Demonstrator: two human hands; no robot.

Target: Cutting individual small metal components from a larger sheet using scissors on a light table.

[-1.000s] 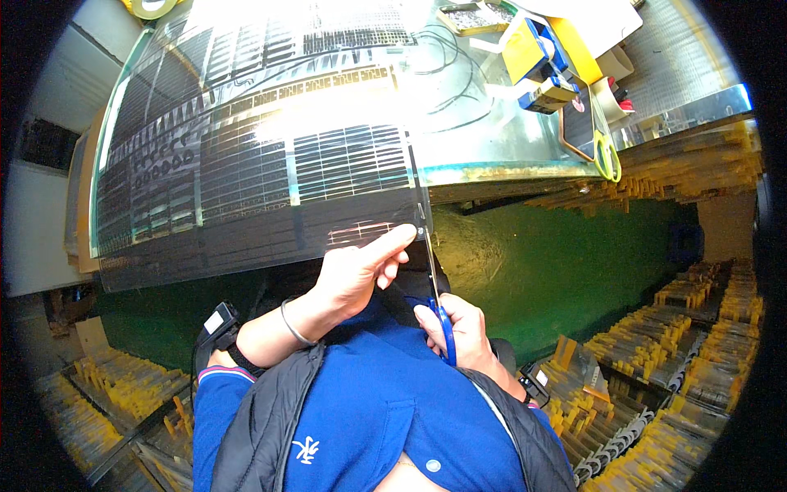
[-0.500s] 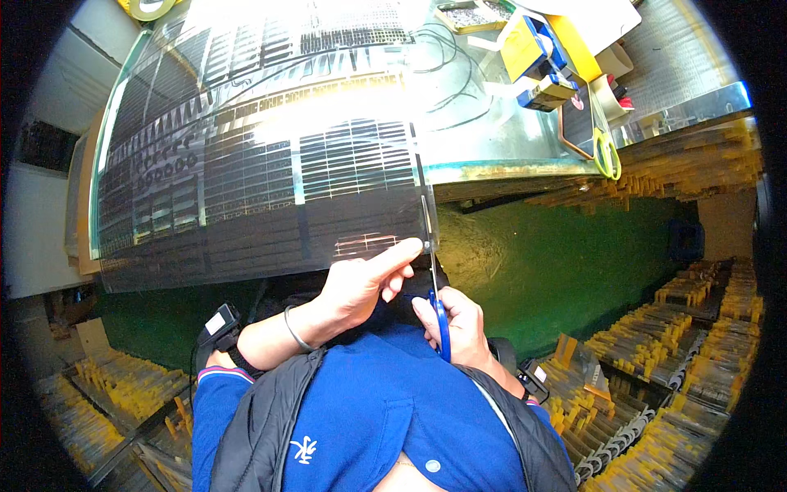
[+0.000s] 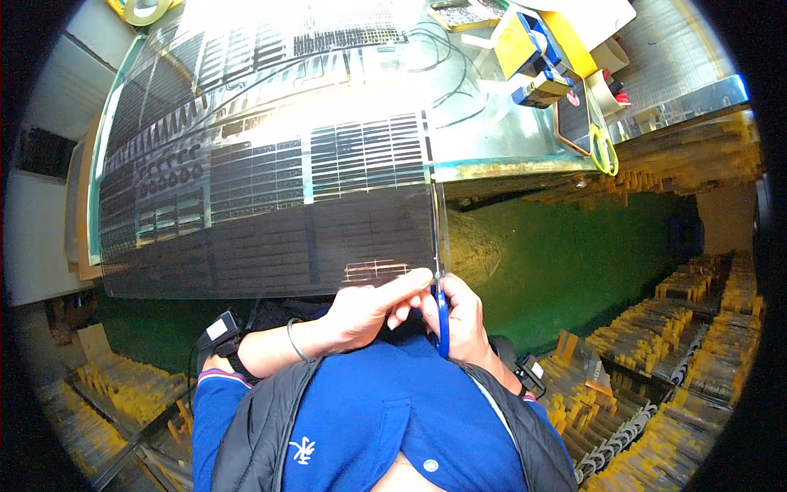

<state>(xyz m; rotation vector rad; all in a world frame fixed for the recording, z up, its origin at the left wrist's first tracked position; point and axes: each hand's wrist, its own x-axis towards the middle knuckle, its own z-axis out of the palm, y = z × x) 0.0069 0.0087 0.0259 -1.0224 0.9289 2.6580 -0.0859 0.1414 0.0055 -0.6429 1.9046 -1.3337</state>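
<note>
A large dark film sheet (image 3: 246,254), printed with rows of bars and small shapes, lies over the table and hangs past its near edge. My left hand (image 3: 365,316) pinches the sheet's near right corner between thumb and fingers. Blue-handled scissors (image 3: 443,321) are in my right hand (image 3: 466,318), their blades pointing away from me along the sheet's right edge. A narrow clear margin of film runs beside the blades. The left fingertips are close to the scissors' pivot; whether they touch it I cannot tell.
On the glass-topped table (image 3: 500,168) are a thin black cable (image 3: 463,74), a blue-and-yellow box (image 3: 543,88) and yellow-green scissors (image 3: 604,152). A tape roll (image 3: 146,8) is at the far left. Racks of yellow-edged sheets (image 3: 639,353) stand at the lower right, others lower left.
My left hand and the sheet's near corner have come slightly toward me and to the right, nearer the scissors' pivot. The right hand has moved little.
</note>
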